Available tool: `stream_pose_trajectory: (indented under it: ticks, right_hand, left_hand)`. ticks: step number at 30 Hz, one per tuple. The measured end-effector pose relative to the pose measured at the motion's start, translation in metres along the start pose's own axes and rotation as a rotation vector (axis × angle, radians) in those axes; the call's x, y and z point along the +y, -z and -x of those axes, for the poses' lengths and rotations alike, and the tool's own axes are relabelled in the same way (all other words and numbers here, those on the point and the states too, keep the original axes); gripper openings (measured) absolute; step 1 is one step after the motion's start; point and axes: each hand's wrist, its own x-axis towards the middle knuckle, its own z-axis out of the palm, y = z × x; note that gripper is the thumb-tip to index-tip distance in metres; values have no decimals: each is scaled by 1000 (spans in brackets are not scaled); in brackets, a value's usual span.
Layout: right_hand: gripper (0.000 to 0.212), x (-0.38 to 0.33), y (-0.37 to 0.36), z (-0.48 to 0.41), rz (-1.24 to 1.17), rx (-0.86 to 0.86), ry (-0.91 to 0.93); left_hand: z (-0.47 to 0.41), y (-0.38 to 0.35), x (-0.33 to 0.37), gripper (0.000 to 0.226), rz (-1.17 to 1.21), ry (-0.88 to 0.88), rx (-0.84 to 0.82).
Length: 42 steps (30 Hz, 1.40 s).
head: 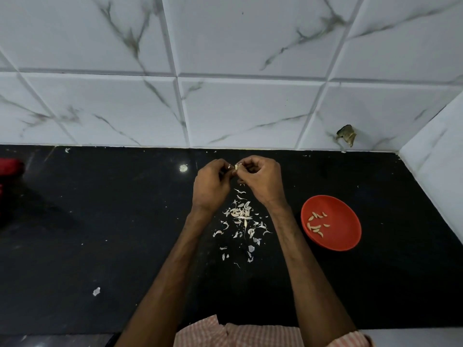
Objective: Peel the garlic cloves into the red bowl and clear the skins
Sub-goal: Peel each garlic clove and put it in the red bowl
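At the far left edge of a black countertop, a blurred red object juts into view, its nature unclear, and a stray scrap of skin lies alone nearer the person. At the centre, close to the white marble-veined wall tiles, the left hand is raised above the counter with its fingers curled, pinching one side of a garlic clove. The right hand meets it fingertip to fingertip and pinches the other side of the same clove. Beneath and between the two forearms, loose garlic skins lie scattered on the dark surface, thickest just below the hands. To the right, just beside the right forearm but apart from it, the red bowl rests on the counter, holding a small cluster of peeled cloves in its left half. Farther right, a dark chipped patch mars the tiles just above the counter line.
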Motion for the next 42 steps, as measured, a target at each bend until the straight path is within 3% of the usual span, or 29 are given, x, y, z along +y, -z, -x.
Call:
stream_pose_trajectory:
  ticks: [7, 11, 14, 23, 30, 34, 42]
  right_hand:
    - [2, -1, -3, -2, -4, 16, -11]
    - [2, -3, -3, -2, -102, 39, -47]
    - [6, -1, -4, -3, -156, 28, -75]
    - [13, 0, -6, -8, -199, -38, -136]
    - [10, 4, -9, -11, -222, -33, -131]
    - [8, 7, -7, -12, -250, -37, -126]
    - [18, 53, -10, -8, 305, -47, -122]
  left_hand:
    - [1, -5, -2, 6, 128, 91, 11]
    - [3, -4, 2, 5, 407, 192, -24]
    - [5, -4, 3, 4, 477, 231, -38]
    - [3, -6, 0, 24, 454, -13, 39]
    - [4, -4, 2, 17, 789, 238, 51]
    - [3, -1, 1, 20, 852, 284, 66]
    - [-2, 1, -7, 15, 902, 324, 127]
